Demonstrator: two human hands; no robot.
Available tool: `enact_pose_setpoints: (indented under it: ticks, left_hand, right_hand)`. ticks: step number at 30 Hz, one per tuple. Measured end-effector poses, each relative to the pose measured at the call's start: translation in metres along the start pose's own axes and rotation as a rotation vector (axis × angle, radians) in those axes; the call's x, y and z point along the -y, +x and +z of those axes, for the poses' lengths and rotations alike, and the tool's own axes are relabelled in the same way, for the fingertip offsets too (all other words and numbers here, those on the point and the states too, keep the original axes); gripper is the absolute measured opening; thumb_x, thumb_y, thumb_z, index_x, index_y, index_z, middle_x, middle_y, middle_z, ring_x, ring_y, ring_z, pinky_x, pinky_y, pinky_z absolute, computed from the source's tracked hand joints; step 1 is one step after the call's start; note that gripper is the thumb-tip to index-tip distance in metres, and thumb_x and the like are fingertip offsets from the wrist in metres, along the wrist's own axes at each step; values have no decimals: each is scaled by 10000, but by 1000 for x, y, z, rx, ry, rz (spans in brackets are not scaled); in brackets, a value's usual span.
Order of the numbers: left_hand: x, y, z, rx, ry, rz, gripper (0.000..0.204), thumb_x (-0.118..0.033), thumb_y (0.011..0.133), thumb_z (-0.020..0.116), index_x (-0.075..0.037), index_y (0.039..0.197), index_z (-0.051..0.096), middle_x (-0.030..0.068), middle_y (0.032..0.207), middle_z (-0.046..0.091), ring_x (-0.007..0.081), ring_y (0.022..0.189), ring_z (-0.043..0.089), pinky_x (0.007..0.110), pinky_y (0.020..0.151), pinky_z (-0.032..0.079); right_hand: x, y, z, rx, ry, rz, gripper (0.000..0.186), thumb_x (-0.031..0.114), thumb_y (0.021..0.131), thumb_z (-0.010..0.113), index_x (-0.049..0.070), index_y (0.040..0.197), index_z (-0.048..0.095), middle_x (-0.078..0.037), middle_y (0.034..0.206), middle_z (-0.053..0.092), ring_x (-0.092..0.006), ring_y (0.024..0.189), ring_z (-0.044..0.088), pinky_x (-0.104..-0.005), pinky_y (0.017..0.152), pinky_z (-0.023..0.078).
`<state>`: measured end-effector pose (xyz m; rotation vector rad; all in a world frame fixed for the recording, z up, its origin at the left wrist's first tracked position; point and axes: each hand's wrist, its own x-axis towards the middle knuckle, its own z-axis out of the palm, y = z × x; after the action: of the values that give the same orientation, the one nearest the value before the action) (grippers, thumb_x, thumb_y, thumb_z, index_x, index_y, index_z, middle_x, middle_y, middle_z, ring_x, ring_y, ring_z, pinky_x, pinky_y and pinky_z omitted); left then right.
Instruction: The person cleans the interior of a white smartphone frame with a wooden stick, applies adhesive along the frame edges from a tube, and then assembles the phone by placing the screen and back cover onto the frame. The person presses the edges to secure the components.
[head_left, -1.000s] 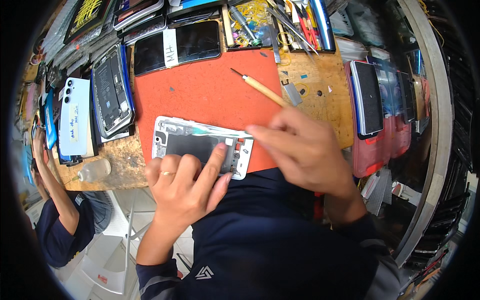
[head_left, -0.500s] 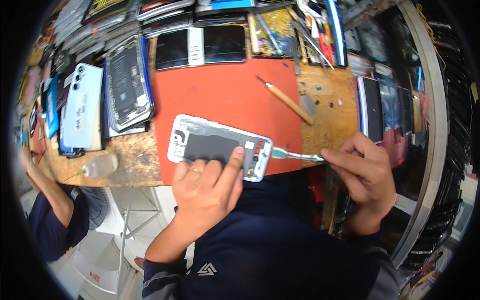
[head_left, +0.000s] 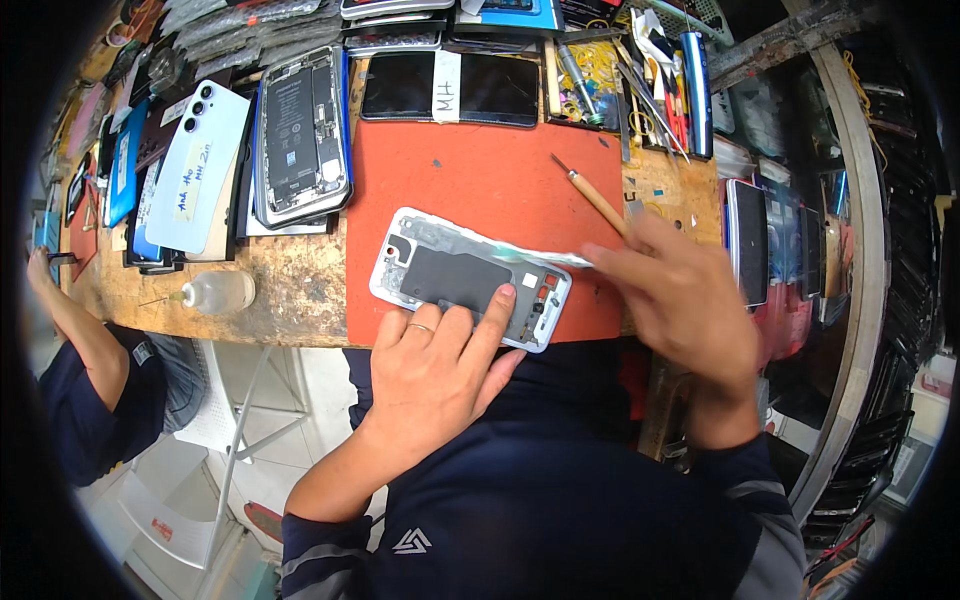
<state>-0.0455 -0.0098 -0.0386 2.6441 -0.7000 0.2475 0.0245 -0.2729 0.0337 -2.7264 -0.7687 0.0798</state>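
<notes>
A white phone frame (head_left: 450,280) with a dark grey inner panel lies tilted on the orange-red mat (head_left: 450,170). My left hand (head_left: 425,385) holds it down along its near edge, index finger stretched onto the panel and the other fingers bent. From the right, my right hand (head_left: 685,305) grips a toothbrush (head_left: 545,256) by its pale handle; motion blurs both. The brush's greenish head lies over the frame's far edge. Just beyond that hand rests a thin-bladed tool with a wooden handle (head_left: 597,198), partly hidden by the hand.
Opened phone (head_left: 300,140) and pale blue phone back (head_left: 200,170) stand at the left, near a clear bottle (head_left: 220,292). Black phone screens (head_left: 500,90) lie behind the mat, beside a tool tray (head_left: 590,85). At far left another person's arm (head_left: 85,315) reaches to the bench.
My right hand has moved left and up, bringing the toothbrush from beside the frame's right end onto its far edge. The left hand still presses the frame.
</notes>
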Motion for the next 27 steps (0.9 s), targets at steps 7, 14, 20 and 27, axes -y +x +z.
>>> enact_pose_setpoints:
  ticks: [7, 14, 20, 27]
  left_hand:
    - [3, 0, 5, -56, -148, -15, 556, -243, 810, 914, -44, 1260, 654, 59, 947, 634, 272, 812, 579, 413, 739, 375]
    - [7, -8, 9, -122, -62, -17, 453, -331, 845, 890, -78, 1184, 726, 39, 852, 580, 248, 766, 552, 403, 708, 364]
    - [4, -6, 9, -174, -41, -44, 441, -393, 829, 917, -87, 1110, 768, 3, 764, 563, 229, 695, 520, 395, 701, 345]
    - [5, -6, 0, -131, -16, -8, 498, -267, 748, 983, -49, 1143, 772, 4, 854, 710, 228, 731, 579, 395, 716, 352]
  right_hand:
    - [7, -23, -27, -82, 46, 88, 393, -43, 839, 768, 89, 1203, 835, -102, 865, 634, -281, 714, 679, -371, 622, 519]
    - [2, 19, 35, -115, 106, -87, 371, 2, 874, 771, 88, 1232, 816, -105, 878, 645, -283, 731, 689, -420, 616, 516]
    - [-8, -60, -48, 78, 52, 157, 267, 46, 891, 773, 90, 1147, 834, -87, 922, 639, -288, 728, 698, -424, 602, 542]
    - [21, -76, 3, 8, 143, 122, 302, 30, 898, 793, 120, 1182, 839, -45, 795, 581, -210, 624, 636, -371, 517, 484]
